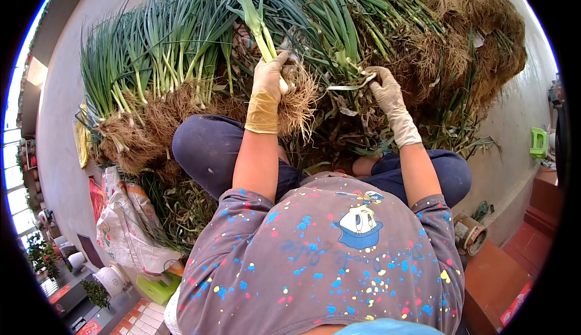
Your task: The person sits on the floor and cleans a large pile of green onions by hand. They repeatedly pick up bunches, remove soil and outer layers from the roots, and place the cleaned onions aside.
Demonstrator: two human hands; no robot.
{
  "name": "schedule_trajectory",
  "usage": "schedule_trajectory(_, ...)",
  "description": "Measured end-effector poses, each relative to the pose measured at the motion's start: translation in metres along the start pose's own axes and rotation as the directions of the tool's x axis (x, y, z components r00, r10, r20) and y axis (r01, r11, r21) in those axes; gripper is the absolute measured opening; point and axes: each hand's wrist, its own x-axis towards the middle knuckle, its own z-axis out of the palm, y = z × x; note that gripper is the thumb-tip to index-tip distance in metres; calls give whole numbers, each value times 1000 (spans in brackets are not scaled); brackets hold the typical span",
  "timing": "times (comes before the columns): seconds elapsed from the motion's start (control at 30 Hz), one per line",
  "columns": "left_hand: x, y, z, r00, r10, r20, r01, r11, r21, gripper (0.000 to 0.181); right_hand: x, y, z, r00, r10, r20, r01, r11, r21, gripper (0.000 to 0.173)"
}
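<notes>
My left hand (267, 83), in a thin rubber glove with a yellow cuff, is closed around a couple of green onion stalks (263, 40). Their leaves point away from me, and a pale bulb with tangled roots (298, 103) hangs beside the palm. My right hand (388, 93), in a pale glove, pinches a limp, whitish strip of leaf (353, 86) between thumb and fingers. Dry, withered leaves (340, 117) lie on the ground below and between both hands.
Bundled green onions (154, 71) with cleaner stems lie at the left. On the right is a heap of green onions with soil-brown roots (445, 58). Woven plastic sacks (129, 230), a green stool (159, 287), a bucket (470, 234) and another green stool (539, 143) stand around.
</notes>
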Motion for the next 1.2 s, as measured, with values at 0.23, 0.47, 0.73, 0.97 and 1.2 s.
schedule_trajectory(0.23,-1,12,-4,998,56,-25,-57,998,-9,16,-74,72,100,645,286,708,372,692,-618,49)
schedule_trajectory(0.47,-8,14,-10,995,64,-71,-65,998,-15,17,-65,61,112,921,-100,377,383,415,-825,60)
schedule_trajectory(0.73,-5,15,-5,993,70,-100,-65,997,51,22,-89,92,135,458,475,751,382,657,-649,44)
schedule_trajectory(0.97,5,-1,1,997,60,-46,-60,998,-10,12,-2,23,31,989,-105,-107,-62,368,-928,28)
schedule_trajectory(1.2,-2,-8,2,999,31,-35,-32,999,-12,18,15,13,9,958,250,-140,-280,710,-646,33)
